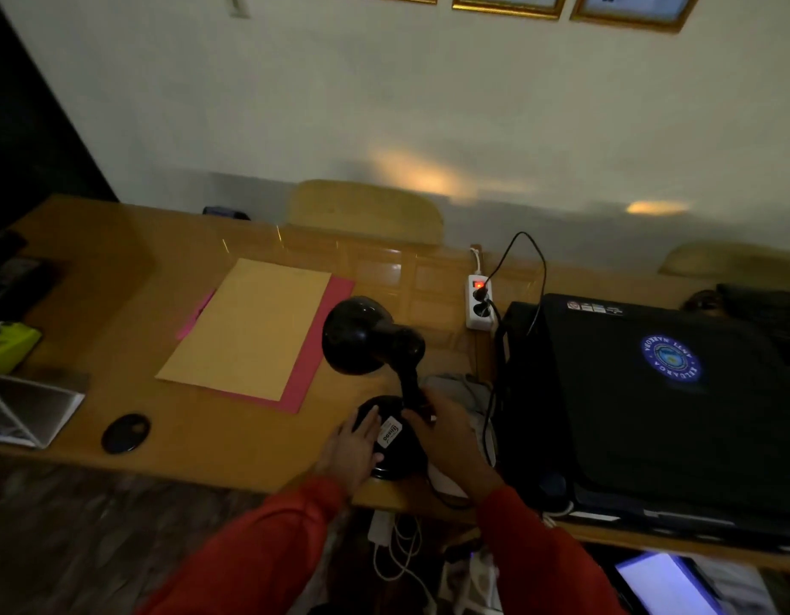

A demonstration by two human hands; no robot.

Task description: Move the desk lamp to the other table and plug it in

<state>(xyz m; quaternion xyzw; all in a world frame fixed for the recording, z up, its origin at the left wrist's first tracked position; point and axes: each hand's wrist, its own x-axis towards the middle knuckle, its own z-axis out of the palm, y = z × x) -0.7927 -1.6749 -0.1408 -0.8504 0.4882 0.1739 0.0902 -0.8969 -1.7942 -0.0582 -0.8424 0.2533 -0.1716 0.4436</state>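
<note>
A black desk lamp [371,337] stands near the front edge of the wooden table [118,268], its round shade turned to the left. My left hand [355,446] lies flat on the left side of the lamp's round base, beside a white label. My right hand [446,430] wraps around the lower neck of the lamp above the base. A white power strip [478,310] with a red lit switch lies behind the lamp at the table's right edge, with black plugs and cords in it. Whether the lamp's own cord runs there I cannot tell.
A tan envelope on a pink folder [255,326] lies left of the lamp. A small dark oval object [126,432] sits near the front edge. A black closed laptop [668,392] covers the neighbouring table on the right. Chargers and white cables [397,552] hang below.
</note>
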